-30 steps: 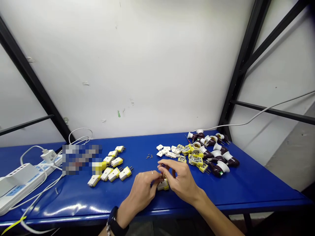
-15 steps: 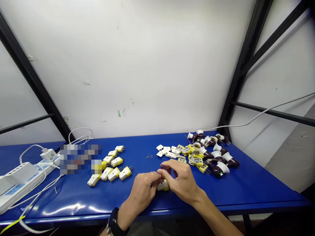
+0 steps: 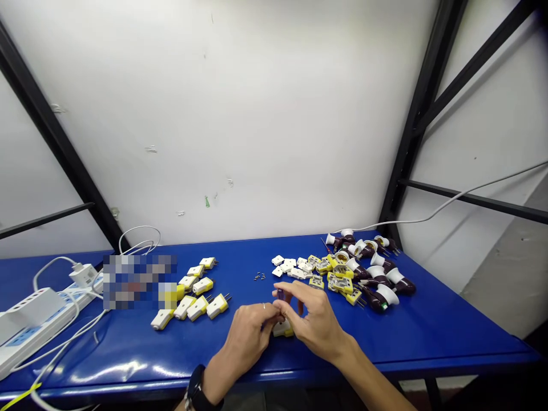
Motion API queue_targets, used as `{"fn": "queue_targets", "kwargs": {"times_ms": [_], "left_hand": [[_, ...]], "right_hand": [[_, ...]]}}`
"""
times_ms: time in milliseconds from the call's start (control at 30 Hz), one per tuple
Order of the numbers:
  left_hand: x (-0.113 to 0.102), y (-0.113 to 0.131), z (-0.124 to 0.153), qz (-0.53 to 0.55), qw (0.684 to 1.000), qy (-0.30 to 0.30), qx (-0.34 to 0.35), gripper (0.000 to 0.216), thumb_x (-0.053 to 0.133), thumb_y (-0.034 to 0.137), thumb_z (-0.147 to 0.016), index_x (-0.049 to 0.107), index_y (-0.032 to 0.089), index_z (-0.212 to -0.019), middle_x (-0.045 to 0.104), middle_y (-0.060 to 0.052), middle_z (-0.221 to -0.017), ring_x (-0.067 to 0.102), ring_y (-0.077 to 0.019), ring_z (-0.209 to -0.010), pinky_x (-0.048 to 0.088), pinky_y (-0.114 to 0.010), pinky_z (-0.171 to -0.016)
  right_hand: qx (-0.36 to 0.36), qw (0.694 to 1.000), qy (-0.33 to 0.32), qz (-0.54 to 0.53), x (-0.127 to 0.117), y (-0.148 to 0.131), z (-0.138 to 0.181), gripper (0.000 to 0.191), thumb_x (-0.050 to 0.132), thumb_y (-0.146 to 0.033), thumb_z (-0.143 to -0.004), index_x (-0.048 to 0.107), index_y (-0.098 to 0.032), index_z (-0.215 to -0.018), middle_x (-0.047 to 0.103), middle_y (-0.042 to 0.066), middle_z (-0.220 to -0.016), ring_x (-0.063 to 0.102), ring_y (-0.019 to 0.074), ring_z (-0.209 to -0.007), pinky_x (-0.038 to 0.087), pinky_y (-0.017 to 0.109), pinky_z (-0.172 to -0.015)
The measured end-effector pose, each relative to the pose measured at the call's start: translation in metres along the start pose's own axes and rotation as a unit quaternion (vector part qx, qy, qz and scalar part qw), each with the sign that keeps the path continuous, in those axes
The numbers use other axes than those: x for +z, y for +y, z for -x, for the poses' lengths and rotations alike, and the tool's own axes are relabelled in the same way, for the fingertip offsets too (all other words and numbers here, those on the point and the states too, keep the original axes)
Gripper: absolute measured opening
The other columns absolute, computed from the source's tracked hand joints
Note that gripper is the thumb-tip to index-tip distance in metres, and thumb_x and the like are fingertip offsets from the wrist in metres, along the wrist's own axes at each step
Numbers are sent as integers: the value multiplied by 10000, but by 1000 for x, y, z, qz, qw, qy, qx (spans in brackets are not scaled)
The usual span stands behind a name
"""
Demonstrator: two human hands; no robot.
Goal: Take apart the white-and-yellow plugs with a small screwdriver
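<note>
Two hands worked over one white-and-yellow plug (image 3: 283,329) on the blue table (image 3: 449,325): left hand (image 3: 246,337) curled closed against it, right hand (image 3: 314,319) pinching a small dark-handled tool (image 3: 279,294). Plug looked light, stiff plastic; body seemed the safest hold.

A white-and-yellow plug (image 3: 283,329) sits low on the table (image 3: 428,337), at six o'clock from a small tool (image 3: 280,294) with a dark purple handle. The tool stands nearly upright, pinched at its lower end among the fingers of the right hand (image 3: 317,321), its tip hidden. The left hand (image 3: 246,337) curls in at nine o'clock beside the plug, covering its upper part, so only the plug's white and yellow lower edge shows.
</note>
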State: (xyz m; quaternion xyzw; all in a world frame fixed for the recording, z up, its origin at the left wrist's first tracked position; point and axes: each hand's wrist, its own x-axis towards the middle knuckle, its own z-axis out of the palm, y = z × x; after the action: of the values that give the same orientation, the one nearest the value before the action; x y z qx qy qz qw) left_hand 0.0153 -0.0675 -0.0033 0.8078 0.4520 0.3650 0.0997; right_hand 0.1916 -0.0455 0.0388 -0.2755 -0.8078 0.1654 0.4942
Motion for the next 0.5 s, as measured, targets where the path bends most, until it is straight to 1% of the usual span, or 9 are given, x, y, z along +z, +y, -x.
{"fn": "queue_targets", "kwargs": {"times_ms": [67, 133, 167, 233, 333, 400, 500], "left_hand": [[1, -1, 1, -1, 1000, 0, 0, 287, 490, 98, -935, 700, 205, -772, 747, -12, -722, 676, -161, -630, 387, -234, -584], [1, -2, 2, -5, 1000, -1, -2, 276, 496, 93, -927, 698, 204, -774, 742, -12, -716, 669, -162, -628, 379, -234, -583], [1, -2, 2, -6, 1000, -2, -3, 266, 502, 93, -922, 700, 204, -783, 744, -13, -721, 668, -164, -632, 378, -234, -586], [1, -3, 2, -8, 1000, -2, -5, 259, 507, 98, -924, 703, 204, -791, 749, -17, -734, 669, -167, -639, 379, -235, -592], [1, -3, 0, -8, 1000, -8, -4, 271, 499, 93, -927, 700, 207, -785, 756, -17, -747, 672, -167, -646, 382, -234, -599], [0, -3, 0, -7, 1000, -15, -3, 266, 502, 78, -916, 703, 211, -803, 762, -13, -760, 679, -169, -662, 390, -234, -610], [1, -4, 1, -6, 1000, -16, -5, 263, 508, 62, -896, 716, 216, -853, 770, -12, -786, 683, -176, -682, 408, -240, -629]], "right_hand": [[-2, 1000, 2, 14, 0, 0, -1, 126, 611, -179, -944, 711, -195, -1019, 729, 32, -798, 651, 157, -661, 504, 252, -609], [-1, 999, 20, 32, 1, 0, -1, 90, 621, -189, -937, 709, -197, -923, 708, 25, -743, 640, 160, -642, 500, 260, -611], [1, 999, 29, 34, 2, 0, -1, 80, 633, -200, -931, 708, -196, -905, 704, 26, -734, 639, 162, -640, 498, 262, -605], [15, 999, 35, 20, 3, 0, -2, 67, 666, -226, -916, 716, -193, -946, 715, 31, -757, 647, 165, -649, 494, 258, -581], [37, 999, 20, -7, 2, 2, -2, 124, 675, -229, -914, 721, -197, -1024, 732, 27, -789, 647, 158, -639, 496, 255, -576], [33, 999, 17, 2, 1, 2, -3, 85, 654, -213, -924, 726, -196, -967, 718, 17, -750, 627, 152, -611, 495, 262, -590], [14, 999, 39, 35, 3, 4, -2, 85, 656, -212, -921, 712, -190, -861, 684, 12, -689, 607, 155, -592, 483, 272, -593]]}}
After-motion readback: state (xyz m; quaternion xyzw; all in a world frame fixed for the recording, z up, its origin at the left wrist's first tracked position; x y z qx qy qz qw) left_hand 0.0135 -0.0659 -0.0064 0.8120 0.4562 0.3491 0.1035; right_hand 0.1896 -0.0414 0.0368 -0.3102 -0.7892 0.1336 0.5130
